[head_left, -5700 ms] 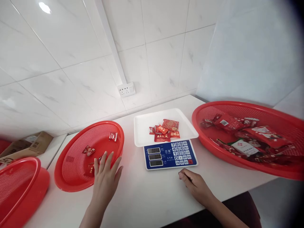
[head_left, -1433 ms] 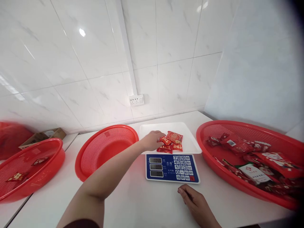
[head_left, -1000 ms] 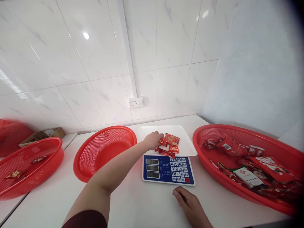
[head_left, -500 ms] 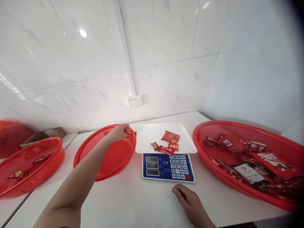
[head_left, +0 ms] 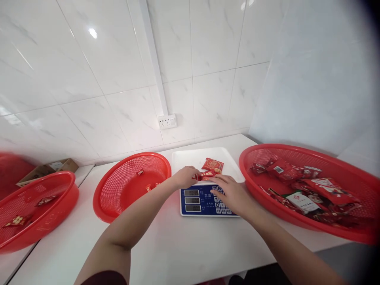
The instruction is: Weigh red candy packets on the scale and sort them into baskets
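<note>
A blue-faced digital scale (head_left: 196, 200) with a white tray (head_left: 190, 157) stands mid-table. My left hand (head_left: 184, 177) reaches over the tray's front edge with its fingers closed on a small red snack packet (head_left: 204, 176). My right hand (head_left: 228, 194) lies over the scale's keypad, fingers spread flat and touching the same packets. A larger red packet (head_left: 213, 164) rests on the tray behind them. The round red basket (head_left: 118, 198) left of the scale holds a few small packets (head_left: 140, 172).
A wide red basket (head_left: 323, 152) full of red snack packets sits at the right. Another red basket (head_left: 47, 213) with two packets is at the far left, a cardboard box (head_left: 41, 171) behind it. A wall socket (head_left: 166, 121) is above the scale.
My left hand dropped a packet into the middle basket and came back to the tray. My right hand left the tabletop and moved up onto the scale. Fewer packets lie on the tray.
</note>
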A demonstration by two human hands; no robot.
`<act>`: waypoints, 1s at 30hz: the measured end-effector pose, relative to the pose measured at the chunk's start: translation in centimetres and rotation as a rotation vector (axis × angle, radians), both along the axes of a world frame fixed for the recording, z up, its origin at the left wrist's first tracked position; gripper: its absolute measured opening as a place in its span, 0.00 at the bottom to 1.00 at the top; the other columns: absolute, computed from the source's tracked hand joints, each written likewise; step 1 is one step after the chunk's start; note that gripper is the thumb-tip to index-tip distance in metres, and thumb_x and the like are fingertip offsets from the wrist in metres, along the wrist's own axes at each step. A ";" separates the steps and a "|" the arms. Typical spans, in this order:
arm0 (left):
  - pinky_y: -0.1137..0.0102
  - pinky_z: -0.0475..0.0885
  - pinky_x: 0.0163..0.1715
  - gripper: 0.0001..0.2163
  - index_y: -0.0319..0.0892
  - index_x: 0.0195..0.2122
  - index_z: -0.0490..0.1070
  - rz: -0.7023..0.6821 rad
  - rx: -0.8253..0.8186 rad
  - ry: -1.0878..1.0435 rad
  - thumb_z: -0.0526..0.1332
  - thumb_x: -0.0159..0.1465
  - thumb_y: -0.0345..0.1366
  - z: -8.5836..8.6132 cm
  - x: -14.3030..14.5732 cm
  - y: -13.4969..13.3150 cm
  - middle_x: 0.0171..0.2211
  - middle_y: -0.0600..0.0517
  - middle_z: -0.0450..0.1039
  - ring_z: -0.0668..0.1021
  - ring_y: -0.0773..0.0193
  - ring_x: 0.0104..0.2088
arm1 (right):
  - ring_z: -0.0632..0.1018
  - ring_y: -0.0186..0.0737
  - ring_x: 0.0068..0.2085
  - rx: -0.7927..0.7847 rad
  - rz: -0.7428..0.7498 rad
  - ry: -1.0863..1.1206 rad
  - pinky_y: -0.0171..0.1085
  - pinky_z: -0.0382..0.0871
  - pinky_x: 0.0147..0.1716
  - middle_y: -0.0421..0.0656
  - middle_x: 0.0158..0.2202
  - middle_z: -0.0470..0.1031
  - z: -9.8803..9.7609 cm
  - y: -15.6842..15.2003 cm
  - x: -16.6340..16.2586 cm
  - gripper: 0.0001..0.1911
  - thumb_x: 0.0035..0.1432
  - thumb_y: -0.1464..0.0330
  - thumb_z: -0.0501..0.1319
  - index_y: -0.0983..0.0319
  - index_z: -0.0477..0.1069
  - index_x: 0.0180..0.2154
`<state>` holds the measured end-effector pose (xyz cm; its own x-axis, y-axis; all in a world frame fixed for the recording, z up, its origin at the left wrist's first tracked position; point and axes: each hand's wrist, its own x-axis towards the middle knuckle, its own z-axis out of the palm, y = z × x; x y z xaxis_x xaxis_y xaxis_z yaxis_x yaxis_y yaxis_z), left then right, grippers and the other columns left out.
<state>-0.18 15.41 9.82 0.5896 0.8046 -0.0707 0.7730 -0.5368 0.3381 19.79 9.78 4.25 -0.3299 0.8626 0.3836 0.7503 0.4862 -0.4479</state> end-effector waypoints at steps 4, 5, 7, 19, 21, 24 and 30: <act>0.71 0.70 0.40 0.11 0.42 0.40 0.74 0.051 0.019 -0.019 0.58 0.56 0.30 -0.4 -0.3 0.2 0.42 0.48 0.70 0.76 0.62 0.38 | 0.69 0.48 0.49 0.020 -0.022 -0.130 0.46 0.67 0.45 0.46 0.51 0.68 0.9 1.6 -0.5 0.17 0.59 0.65 0.52 0.57 0.68 0.49; 0.71 0.70 0.38 0.11 0.42 0.39 0.74 0.069 0.023 -0.025 0.58 0.56 0.31 -0.4 -0.5 0.1 0.42 0.48 0.70 0.76 0.63 0.36 | 0.69 0.48 0.49 0.015 -0.028 -0.139 0.46 0.67 0.45 0.46 0.50 0.69 1.3 1.8 -0.7 0.17 0.60 0.65 0.52 0.57 0.68 0.50; 0.72 0.71 0.36 0.10 0.41 0.38 0.74 0.102 0.036 -0.039 0.59 0.56 0.31 -0.2 -1.1 -0.1 0.41 0.48 0.70 0.76 0.64 0.34 | 0.69 0.49 0.50 -0.014 -0.028 -0.172 0.46 0.65 0.47 0.46 0.50 0.70 2.4 2.2 -1.2 0.17 0.61 0.64 0.51 0.59 0.68 0.50; 0.67 0.70 0.38 0.13 0.47 0.49 0.66 0.403 0.225 -0.075 0.52 0.64 0.38 1.4 -10.1 -8.5 0.49 0.48 0.69 0.72 0.55 0.48 | 0.71 0.50 0.46 -0.200 0.035 -0.394 0.42 0.64 0.42 0.49 0.42 0.73 4.2 6.2 -2.7 0.12 0.48 0.71 0.60 0.63 0.73 0.38; 0.69 0.71 0.33 0.17 0.49 0.53 0.63 0.433 0.202 -0.024 0.54 0.63 0.40 -0.1 -10.7 -10.5 0.53 0.49 0.67 0.73 0.55 0.48 | 0.72 0.51 0.44 -0.202 0.018 -0.380 0.41 0.64 0.41 0.50 0.40 0.73 4.6 6.5 -3.1 0.11 0.46 0.73 0.61 0.63 0.73 0.36; 0.70 0.71 0.29 0.19 0.49 0.56 0.59 0.504 0.175 0.069 0.52 0.64 0.36 -1.7 -11.4 -12.6 0.53 0.48 0.68 0.75 0.56 0.46 | 0.73 0.49 0.44 -0.200 0.005 -0.335 0.40 0.66 0.39 0.48 0.40 0.73 5.8 6.6 -5.3 0.12 0.48 0.70 0.61 0.62 0.72 0.39; 0.71 0.69 0.26 0.19 0.47 0.56 0.61 0.608 0.181 0.156 0.49 0.64 0.31 -1.9 -12.5 -13.1 0.45 0.47 0.74 0.77 0.57 0.40 | 0.71 0.41 0.49 -0.136 0.222 0.095 0.38 0.67 0.46 0.47 0.54 0.66 9.3 5.0 -12.4 0.24 0.57 0.63 0.56 0.60 0.61 0.55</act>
<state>-12.67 2.33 7.91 0.0192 0.9986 0.0493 0.9895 -0.0261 0.1424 7.43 14.82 13.57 -0.4851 0.8186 0.3076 0.5834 0.5649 -0.5835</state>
